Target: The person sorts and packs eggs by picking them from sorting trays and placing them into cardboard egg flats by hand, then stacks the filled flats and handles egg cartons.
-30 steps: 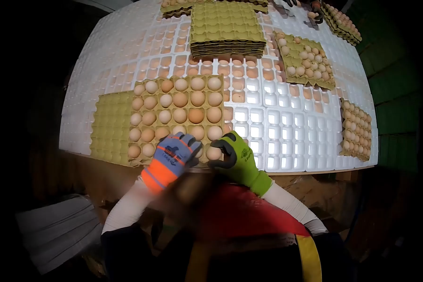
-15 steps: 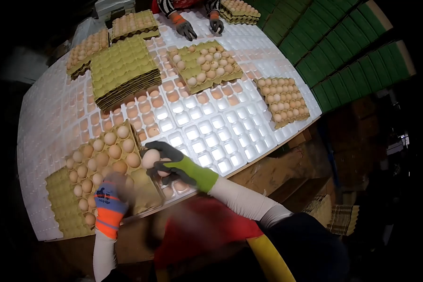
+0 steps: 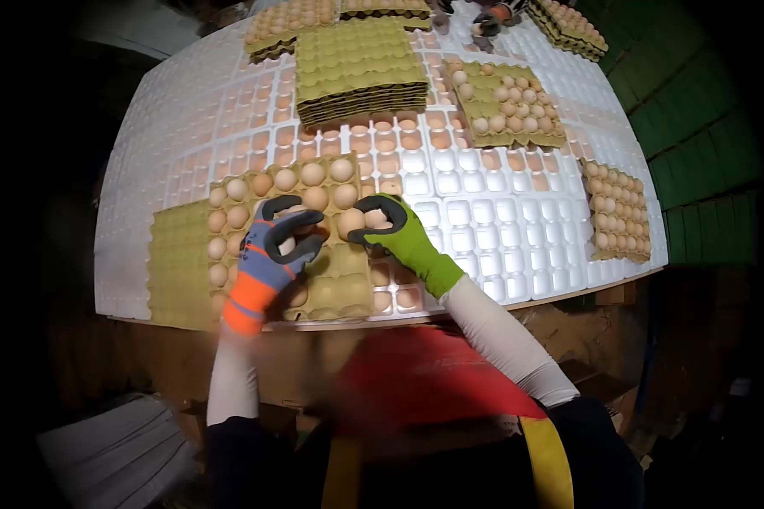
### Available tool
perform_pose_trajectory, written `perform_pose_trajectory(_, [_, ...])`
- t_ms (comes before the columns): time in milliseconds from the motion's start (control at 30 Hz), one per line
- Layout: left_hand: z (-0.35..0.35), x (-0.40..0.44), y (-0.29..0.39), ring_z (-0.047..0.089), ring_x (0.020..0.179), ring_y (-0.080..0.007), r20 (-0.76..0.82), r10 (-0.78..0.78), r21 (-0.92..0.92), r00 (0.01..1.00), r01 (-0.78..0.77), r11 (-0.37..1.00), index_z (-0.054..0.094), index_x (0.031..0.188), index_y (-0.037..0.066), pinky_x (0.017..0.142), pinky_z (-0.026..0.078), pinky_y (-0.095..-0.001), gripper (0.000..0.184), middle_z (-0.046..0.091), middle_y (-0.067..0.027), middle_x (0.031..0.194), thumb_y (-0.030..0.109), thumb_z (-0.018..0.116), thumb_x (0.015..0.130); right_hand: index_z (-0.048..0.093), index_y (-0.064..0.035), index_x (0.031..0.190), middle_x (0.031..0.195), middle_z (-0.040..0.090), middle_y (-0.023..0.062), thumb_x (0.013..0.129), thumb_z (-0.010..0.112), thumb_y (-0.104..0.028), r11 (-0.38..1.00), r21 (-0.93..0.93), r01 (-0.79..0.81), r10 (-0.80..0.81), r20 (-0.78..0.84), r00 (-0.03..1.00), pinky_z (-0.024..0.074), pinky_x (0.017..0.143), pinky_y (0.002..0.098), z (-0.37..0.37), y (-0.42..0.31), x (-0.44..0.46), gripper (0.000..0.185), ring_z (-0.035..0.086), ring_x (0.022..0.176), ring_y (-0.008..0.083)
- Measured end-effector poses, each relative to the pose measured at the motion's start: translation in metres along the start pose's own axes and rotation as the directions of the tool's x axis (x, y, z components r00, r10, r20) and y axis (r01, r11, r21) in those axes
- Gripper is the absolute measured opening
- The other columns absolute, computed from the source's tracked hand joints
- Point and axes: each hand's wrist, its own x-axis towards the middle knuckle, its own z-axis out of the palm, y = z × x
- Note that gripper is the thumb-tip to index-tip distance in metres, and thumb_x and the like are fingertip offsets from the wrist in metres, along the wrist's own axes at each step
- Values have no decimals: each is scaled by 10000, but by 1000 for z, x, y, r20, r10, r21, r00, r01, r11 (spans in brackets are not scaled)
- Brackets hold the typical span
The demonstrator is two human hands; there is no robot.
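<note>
My left hand (image 3: 278,242), in a blue and orange glove, curls over the front middle of an egg-filled pulp tray (image 3: 339,284), its fingers wrapped round eggs (image 3: 286,245). My right hand (image 3: 392,231), in a green glove with dark fingers, holds eggs (image 3: 351,223) at the tray's right edge. The tray's front right cups are bare, while rows of eggs stand behind and to the left of my hands. Under the tray's right side, white plastic trays (image 3: 475,237) show, with a few eggs in the nearest cups.
An unfilled pulp tray (image 3: 178,263) lies at the left. Behind is a stack of pulp trays (image 3: 361,72). Part-filled (image 3: 518,106) and full (image 3: 617,210) egg trays lie to the right. A co-worker's gloved hand (image 3: 491,20) shows at the far edge.
Both hands have moved away from the tray's front edge since the first frame and now hold eggs. Front right cups have been emptied. The view has swung right and back.
</note>
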Motion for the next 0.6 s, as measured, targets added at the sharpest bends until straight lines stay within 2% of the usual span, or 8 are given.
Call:
perform_pose_trajectory(33, [0, 6, 12, 577, 965, -274, -10, 121, 323, 993, -111, 940, 690, 1085, 120, 729, 514, -393, 256, 540, -88, 1166, 128, 647, 833, 563, -120, 1225, 1077, 561, 15, 858, 723, -303, 865, 449, -222, 204, 89, 975, 457, 663, 256, -4, -3, -9, 440, 546, 899, 124])
perform_pose_trajectory(100, [2, 17, 23, 568, 986, -315, 180, -162, 424, 970, 72, 903, 690, 1049, 174, 741, 522, -399, 274, 515, -96, 1199, 145, 689, 777, 511, -108, 1296, 1105, 570, 44, 939, 615, -332, 655, 718, -235, 214, 122, 969, 442, 658, 229, -12, 7, -31, 434, 551, 901, 123])
perform_pose_trajectory(167, [10, 21, 16, 573, 956, -317, 181, -149, 493, 972, 42, 869, 683, 1010, 163, 717, 512, -404, 260, 528, -107, 1170, 136, 704, 752, 486, -102, 1331, 1102, 568, 48, 964, 566, -361, 591, 736, -331, 334, 150, 931, 467, 687, 246, -25, -8, -57, 455, 557, 907, 141])
perform_pose_trajectory(233, [12, 21, 7, 578, 927, -319, 177, -150, 570, 973, 23, 822, 677, 972, 151, 693, 503, -408, 248, 541, -117, 1142, 127, 720, 728, 516, -101, 1298, 1067, 570, 43, 954, 580, -376, 988, 119, 96, -88, -71, 994, 476, 702, 251, -42, 49, -75, 446, 559, 896, 133])
perform_pose_trajectory(300, [13, 23, 4, 584, 897, -321, 170, -153, 646, 973, 7, 763, 670, 933, 140, 669, 493, -412, 239, 554, -128, 1113, 119, 735, 704, 563, -105, 1220, 994, 581, 25, 890, 691, -308, 620, 687, -380, 547, -30, 837, 473, 664, 228, -71, 32, -66, 408, 555, 796, 101])
perform_pose_trajectory(467, [30, 51, 36, 602, 944, -328, -41, -220, 288, 975, 222, 931, 701, 1042, 102, 791, 513, -401, 411, 568, -131, 1145, 210, 819, 664, 648, -106, 1082, 1093, 565, 51, 750, 811, -246, 992, -20, -123, 91, -558, 825, 510, 696, 283, -145, 65, 11, 395, 606, 846, 163])
perform_pose_trajectory(500, [52, 65, 46, 603, 952, -336, -48, -192, 317, 980, 197, 928, 704, 1044, 114, 809, 510, -405, 426, 571, -137, 1134, 225, 828, 652, 642, -134, 1113, 1195, 531, 81, 745, 786, -265, 791, -604, -96, -339, -563, 753, 517, 769, 375, -156, 78, 29, 416, 597, 1005, 246])
perform_pose_trajectory(600, [133, 115, 50, 608, 974, -342, -116, -180, 416, 977, 213, 884, 702, 972, 155, 775, 510, -418, 336, 578, -159, 1169, 244, 802, 664, 615, -203, 1186, 1209, 537, 67, 794, 690, -269, 691, -700, -179, -261, -474, 841, 505, 820, 427, -177, 81, 58, 404, 556, 1109, 278])
